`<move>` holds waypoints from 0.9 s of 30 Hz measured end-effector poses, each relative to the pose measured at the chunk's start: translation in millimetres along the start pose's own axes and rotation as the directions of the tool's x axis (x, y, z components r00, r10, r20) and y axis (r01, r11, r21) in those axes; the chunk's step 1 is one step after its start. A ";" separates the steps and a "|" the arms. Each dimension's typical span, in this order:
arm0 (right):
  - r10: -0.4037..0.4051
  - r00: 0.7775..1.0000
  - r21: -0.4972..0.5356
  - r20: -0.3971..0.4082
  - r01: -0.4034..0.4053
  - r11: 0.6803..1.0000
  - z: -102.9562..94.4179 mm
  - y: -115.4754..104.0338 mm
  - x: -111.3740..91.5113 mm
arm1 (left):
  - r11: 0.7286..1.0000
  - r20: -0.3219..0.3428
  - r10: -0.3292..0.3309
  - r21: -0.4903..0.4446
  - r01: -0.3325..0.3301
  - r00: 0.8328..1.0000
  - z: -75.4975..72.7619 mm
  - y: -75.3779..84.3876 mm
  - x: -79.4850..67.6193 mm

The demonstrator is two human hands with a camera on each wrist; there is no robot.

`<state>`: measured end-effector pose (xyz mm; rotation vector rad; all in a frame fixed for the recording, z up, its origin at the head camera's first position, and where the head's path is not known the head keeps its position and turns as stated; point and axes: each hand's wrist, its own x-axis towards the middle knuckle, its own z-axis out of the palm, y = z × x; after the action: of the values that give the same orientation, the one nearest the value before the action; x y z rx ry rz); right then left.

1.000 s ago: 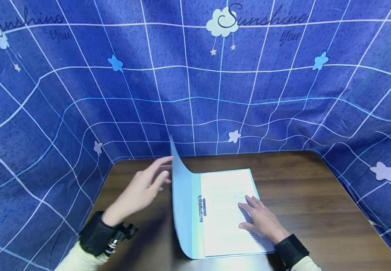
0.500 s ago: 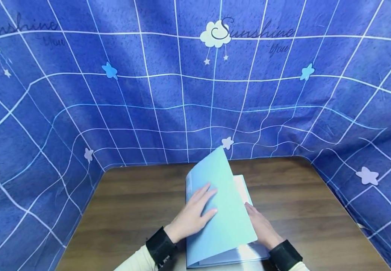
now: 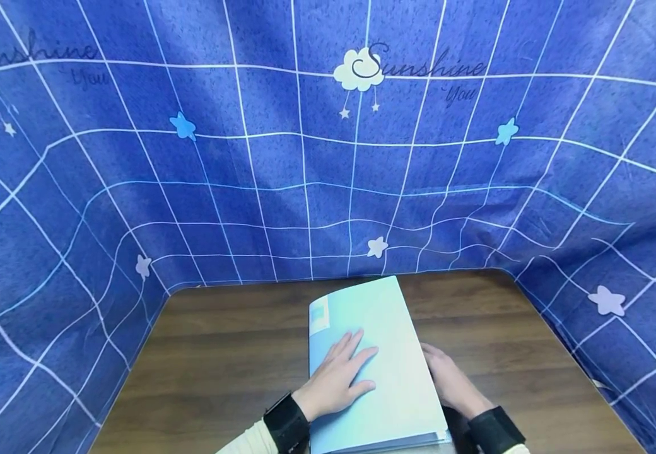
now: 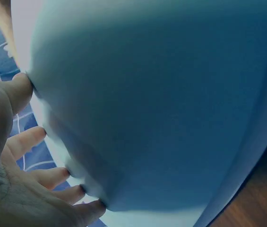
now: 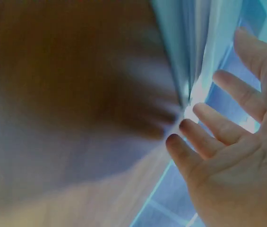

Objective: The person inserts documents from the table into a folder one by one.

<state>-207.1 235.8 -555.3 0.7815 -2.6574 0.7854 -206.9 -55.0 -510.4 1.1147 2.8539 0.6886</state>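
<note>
A light-blue folder (image 3: 390, 340) lies on the wooden table with its front cover down over the papers. A small pale label (image 3: 319, 314) marks the cover's upper left corner. My left hand (image 3: 336, 381) rests on the cover, fingers spread and straight. In the left wrist view its fingertips touch the smooth blue cover (image 4: 161, 118). At the folder's right side is my right hand (image 3: 454, 381), partly hidden beyond the cover's edge. The right wrist view has its fingers (image 5: 220, 123) extended beside the folder's side edge (image 5: 173, 47), gripping nothing.
The brown wooden table (image 3: 220, 340) extends to both sides of the folder. A blue curtain (image 3: 271, 157) with white grid lines, stars and clouds hangs behind and around it. Each wrist wears a black band (image 3: 288, 421).
The folder's cover has swung from upright at the left over to the right and down onto the papers. My left hand followed it; my right hand slid off the pages to the right edge.
</note>
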 end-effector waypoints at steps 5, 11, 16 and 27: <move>0.208 0.978 -0.059 0.007 -0.208 0.976 -23.0 9.9 5.4 | 1.000 0.028 -0.008 0.025 0.008 1.000 7.3 1.0 0.4; 0.245 0.967 -0.050 -0.068 -0.248 0.967 -39.4 4.0 18.4 | 0.995 0.054 -0.009 0.095 0.004 0.999 16.5 3.8 3.3; 0.193 0.976 -0.027 -0.101 -0.196 0.980 -28.1 -12.3 39.3 | 0.994 0.060 -0.006 0.107 -0.001 0.998 18.2 3.0 1.1; 0.238 0.949 -0.079 0.206 -0.226 0.971 10.2 -37.4 54.3 | 0.988 0.077 -0.016 0.153 0.004 0.997 19.3 5.4 -2.8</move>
<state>-231.6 180.6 -526.9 0.5750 -2.9921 0.7143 -198.2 -45.5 -526.0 1.1162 2.8845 0.4222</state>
